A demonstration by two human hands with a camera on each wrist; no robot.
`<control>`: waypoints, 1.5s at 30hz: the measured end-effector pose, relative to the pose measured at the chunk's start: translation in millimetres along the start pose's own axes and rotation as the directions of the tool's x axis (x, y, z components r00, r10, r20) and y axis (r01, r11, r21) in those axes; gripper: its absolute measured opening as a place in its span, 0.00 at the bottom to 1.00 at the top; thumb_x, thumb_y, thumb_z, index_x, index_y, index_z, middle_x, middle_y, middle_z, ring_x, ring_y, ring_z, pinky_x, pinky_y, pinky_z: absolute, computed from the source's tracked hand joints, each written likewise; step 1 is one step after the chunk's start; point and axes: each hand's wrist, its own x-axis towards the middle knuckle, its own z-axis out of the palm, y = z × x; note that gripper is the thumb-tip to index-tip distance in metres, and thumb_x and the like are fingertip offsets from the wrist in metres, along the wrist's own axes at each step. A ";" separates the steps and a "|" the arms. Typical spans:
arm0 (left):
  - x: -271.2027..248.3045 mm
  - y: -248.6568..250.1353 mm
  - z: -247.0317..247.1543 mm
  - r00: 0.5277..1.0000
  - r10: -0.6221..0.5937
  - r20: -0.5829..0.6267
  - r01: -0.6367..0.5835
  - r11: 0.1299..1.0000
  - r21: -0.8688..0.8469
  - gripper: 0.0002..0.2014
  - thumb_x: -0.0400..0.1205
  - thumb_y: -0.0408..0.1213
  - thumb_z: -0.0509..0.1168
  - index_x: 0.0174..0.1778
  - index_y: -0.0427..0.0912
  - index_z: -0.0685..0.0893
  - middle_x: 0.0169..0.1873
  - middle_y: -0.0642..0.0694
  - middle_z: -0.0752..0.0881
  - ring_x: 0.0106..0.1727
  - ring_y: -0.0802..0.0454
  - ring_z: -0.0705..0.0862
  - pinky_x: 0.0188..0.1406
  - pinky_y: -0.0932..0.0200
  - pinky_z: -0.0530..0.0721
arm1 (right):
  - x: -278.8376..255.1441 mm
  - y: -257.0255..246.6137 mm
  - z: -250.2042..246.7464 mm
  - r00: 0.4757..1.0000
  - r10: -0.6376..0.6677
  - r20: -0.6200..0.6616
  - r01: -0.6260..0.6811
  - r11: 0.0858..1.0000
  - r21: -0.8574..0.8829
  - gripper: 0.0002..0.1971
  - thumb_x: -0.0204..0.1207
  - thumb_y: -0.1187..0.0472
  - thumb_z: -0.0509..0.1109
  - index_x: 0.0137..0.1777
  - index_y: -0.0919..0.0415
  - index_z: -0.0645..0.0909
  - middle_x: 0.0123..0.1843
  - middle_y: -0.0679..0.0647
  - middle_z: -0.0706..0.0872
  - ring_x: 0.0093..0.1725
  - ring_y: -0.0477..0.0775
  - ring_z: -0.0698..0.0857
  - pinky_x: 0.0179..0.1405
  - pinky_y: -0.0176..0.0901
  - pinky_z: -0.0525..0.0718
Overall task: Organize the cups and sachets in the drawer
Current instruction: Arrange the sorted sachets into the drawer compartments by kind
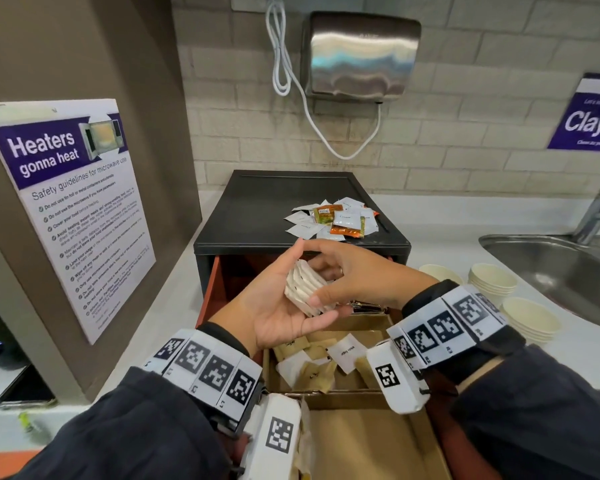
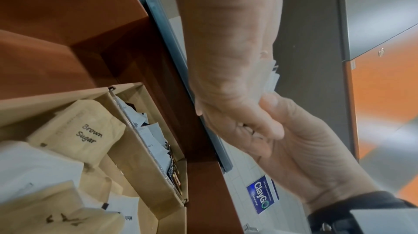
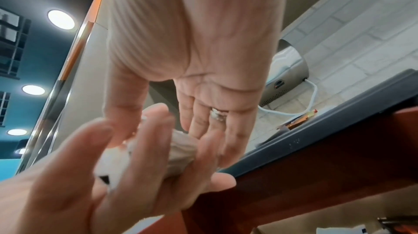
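Left hand (image 1: 274, 306) cupped palm-up as a tray for white sachet stack (image 1: 303, 287); right hand (image 1: 357, 275) pinches its edges to square it, above open drawer (image 1: 212, 289); cups (image 1: 492, 280) wait far right

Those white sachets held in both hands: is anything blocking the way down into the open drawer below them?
Nothing visible does. The left hand and right hand hold the white sachets directly above the open drawer, whose cardboard compartments lie uncovered, though they already hold other sachets.
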 end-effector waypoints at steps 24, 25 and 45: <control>-13.3 -4.6 -10.8 0.988 -0.151 -0.017 0.152 0.984 0.091 0.26 0.77 0.57 0.61 0.53 0.37 0.87 0.49 0.31 0.84 0.28 0.39 0.88 0.21 0.57 0.87 | -19.0 -6.7 6.5 0.978 -0.199 -0.070 0.126 0.815 -0.566 0.38 0.66 0.55 0.78 0.75 0.48 0.65 0.65 0.43 0.77 0.62 0.42 0.76 0.58 0.33 0.75; -13.1 -4.7 -11.4 0.986 -0.166 0.013 0.163 0.981 0.103 0.26 0.77 0.58 0.60 0.49 0.38 0.89 0.48 0.32 0.85 0.28 0.39 0.88 0.21 0.57 0.87 | -19.1 -7.6 8.5 0.973 -0.225 -0.045 0.156 0.792 -0.590 0.36 0.66 0.53 0.78 0.74 0.50 0.67 0.66 0.44 0.78 0.63 0.44 0.76 0.61 0.36 0.75; -6.9 -14.0 -3.7 0.998 0.035 -0.057 -0.031 0.997 0.072 0.20 0.79 0.55 0.57 0.48 0.42 0.84 0.39 0.41 0.86 0.32 0.49 0.84 0.28 0.64 0.81 | -5.8 -2.8 21.9 0.983 -0.039 -0.182 -0.026 0.938 -0.345 0.22 0.68 0.59 0.73 0.61 0.53 0.73 0.50 0.48 0.81 0.48 0.47 0.80 0.46 0.42 0.82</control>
